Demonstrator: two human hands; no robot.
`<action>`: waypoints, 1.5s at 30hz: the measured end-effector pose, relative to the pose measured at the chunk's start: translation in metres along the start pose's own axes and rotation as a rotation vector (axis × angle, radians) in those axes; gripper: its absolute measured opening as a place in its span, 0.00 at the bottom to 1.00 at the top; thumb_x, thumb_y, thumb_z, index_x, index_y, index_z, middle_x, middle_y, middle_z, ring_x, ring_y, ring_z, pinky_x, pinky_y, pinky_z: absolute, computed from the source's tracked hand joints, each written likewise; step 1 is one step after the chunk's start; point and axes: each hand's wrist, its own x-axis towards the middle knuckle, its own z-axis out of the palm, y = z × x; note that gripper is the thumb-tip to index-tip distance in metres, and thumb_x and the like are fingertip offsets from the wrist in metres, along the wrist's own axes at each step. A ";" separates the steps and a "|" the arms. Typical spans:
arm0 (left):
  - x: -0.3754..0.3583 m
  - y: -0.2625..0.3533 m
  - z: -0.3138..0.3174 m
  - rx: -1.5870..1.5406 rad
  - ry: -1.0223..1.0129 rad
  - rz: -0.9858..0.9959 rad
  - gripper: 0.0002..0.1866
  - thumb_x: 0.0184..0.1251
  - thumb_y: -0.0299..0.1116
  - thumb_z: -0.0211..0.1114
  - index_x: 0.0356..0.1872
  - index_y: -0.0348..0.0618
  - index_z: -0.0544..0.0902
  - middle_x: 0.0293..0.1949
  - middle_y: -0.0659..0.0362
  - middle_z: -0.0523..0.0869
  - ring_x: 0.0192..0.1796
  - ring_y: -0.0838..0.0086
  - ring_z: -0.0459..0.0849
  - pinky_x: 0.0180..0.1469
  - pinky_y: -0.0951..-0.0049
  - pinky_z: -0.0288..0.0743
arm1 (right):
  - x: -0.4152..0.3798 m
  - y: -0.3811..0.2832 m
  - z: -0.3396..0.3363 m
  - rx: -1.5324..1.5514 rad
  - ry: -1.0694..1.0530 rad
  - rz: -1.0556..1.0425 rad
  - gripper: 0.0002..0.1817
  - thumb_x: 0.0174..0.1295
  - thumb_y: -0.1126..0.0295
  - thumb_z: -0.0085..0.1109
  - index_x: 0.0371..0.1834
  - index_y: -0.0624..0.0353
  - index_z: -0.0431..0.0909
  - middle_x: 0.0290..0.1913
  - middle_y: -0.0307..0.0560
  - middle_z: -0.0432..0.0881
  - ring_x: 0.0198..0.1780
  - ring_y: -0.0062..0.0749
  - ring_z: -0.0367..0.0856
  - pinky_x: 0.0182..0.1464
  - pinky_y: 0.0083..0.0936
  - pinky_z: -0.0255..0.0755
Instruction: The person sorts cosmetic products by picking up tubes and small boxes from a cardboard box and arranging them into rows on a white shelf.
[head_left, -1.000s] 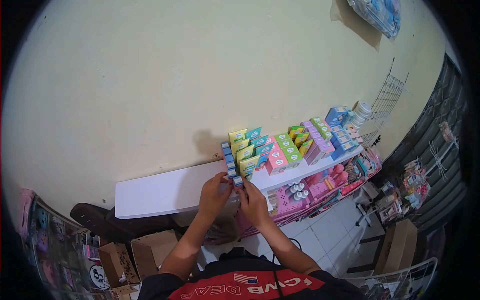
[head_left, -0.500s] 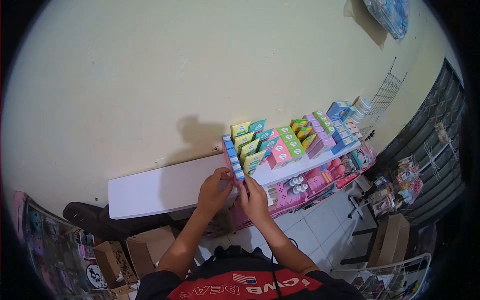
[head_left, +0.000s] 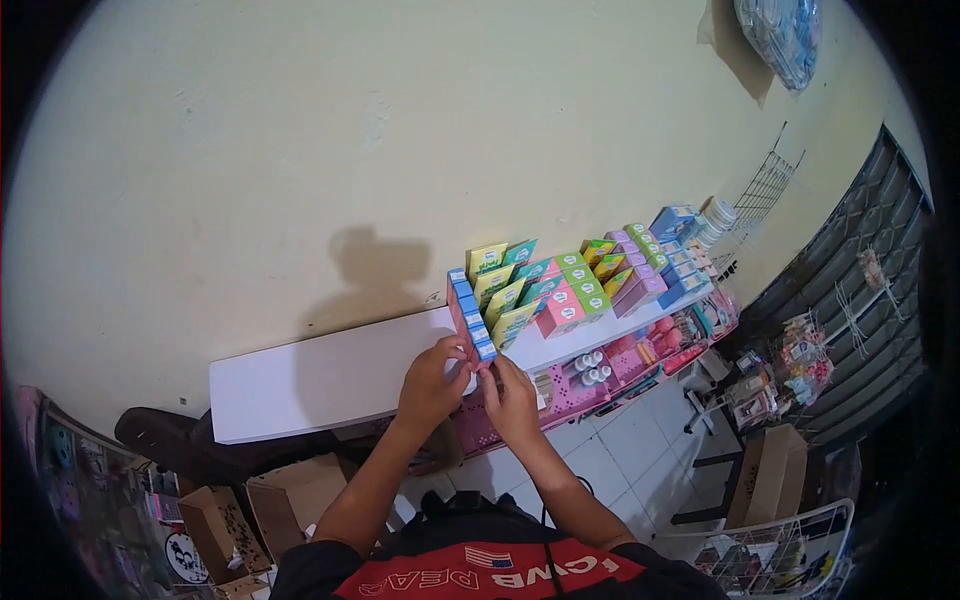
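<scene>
A row of small blue boxes (head_left: 467,305) with pinkish sides stands at the end of the white shelf's goods, running from the wall toward me. My left hand (head_left: 432,388) has its fingers curled against the left side of the nearest box. At that box's front corner, my right hand (head_left: 512,402) closes with thumb and fingertips. Both hands grip the box in front, though part of it is hidden behind fingers. Just right of the row lean yellow packets (head_left: 512,325), with teal packets (head_left: 543,288) beside them.
The white shelf (head_left: 300,385) extends left along the wall. Farther right stand pink boxes (head_left: 560,312), green boxes (head_left: 590,295), purple boxes (head_left: 640,287) and blue boxes. Below hangs a pink rack (head_left: 555,410) with white bottles. Open cardboard boxes (head_left: 295,500) sit lower left.
My view has shifted slightly. Both hands stay at the near end of the blue row, and the nearest box's top shows a little more between them.
</scene>
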 end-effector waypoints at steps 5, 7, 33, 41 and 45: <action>-0.002 0.002 -0.002 -0.002 0.023 0.071 0.19 0.59 0.27 0.69 0.52 0.45 0.78 0.42 0.53 0.87 0.47 0.53 0.85 0.50 0.58 0.77 | -0.003 -0.010 -0.006 0.036 0.051 0.024 0.19 0.66 0.73 0.62 0.58 0.70 0.77 0.50 0.64 0.84 0.50 0.55 0.85 0.53 0.38 0.77; -0.005 0.008 -0.004 0.035 0.031 0.046 0.20 0.60 0.27 0.70 0.54 0.43 0.78 0.41 0.53 0.87 0.47 0.55 0.87 0.51 0.61 0.78 | -0.004 -0.012 -0.011 0.064 0.066 0.019 0.18 0.65 0.74 0.63 0.55 0.73 0.78 0.49 0.64 0.84 0.49 0.53 0.86 0.51 0.36 0.78; -0.196 0.112 -0.012 0.172 0.405 -0.254 0.15 0.73 0.36 0.64 0.52 0.36 0.81 0.45 0.49 0.88 0.50 0.61 0.87 0.55 0.66 0.77 | -0.113 -0.015 -0.087 0.359 -0.176 -0.057 0.19 0.65 0.73 0.63 0.59 0.65 0.79 0.50 0.54 0.86 0.47 0.37 0.86 0.52 0.30 0.78; -0.273 0.135 -0.037 0.303 0.403 -0.294 0.14 0.74 0.36 0.64 0.52 0.37 0.82 0.43 0.50 0.88 0.49 0.62 0.86 0.55 0.66 0.77 | -0.175 -0.048 -0.091 0.518 -0.269 0.040 0.18 0.66 0.74 0.62 0.59 0.66 0.79 0.52 0.55 0.86 0.51 0.35 0.86 0.55 0.29 0.77; -0.293 0.155 -0.065 0.333 0.428 -0.301 0.15 0.73 0.36 0.64 0.54 0.40 0.82 0.45 0.53 0.88 0.48 0.67 0.86 0.48 0.70 0.76 | -0.188 -0.068 -0.080 0.555 -0.297 0.031 0.18 0.65 0.72 0.61 0.57 0.65 0.80 0.52 0.57 0.85 0.53 0.45 0.86 0.54 0.34 0.79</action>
